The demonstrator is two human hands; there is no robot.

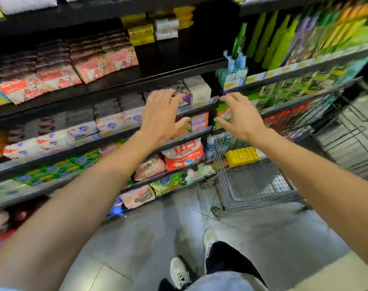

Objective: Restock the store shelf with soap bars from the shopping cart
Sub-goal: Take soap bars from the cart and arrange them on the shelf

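Both bare hands reach toward the dark store shelf point(200, 109), fingers spread apart and holding nothing: the left hand point(162, 116) and the right hand point(239, 117). Stacked boxed soap bars point(199, 91) sit at the shelf's front edge between and just above them. Below right, yellow wrapped soap bars point(241, 156) lie crosswise in the grey wire shopping cart point(252, 185).

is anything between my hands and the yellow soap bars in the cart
Nothing visible blocks them. Both hands, left hand and right hand, are empty and raised in front of the shelf, well above the yellow soap bars, which lie uncovered in the open-topped cart below the right hand.
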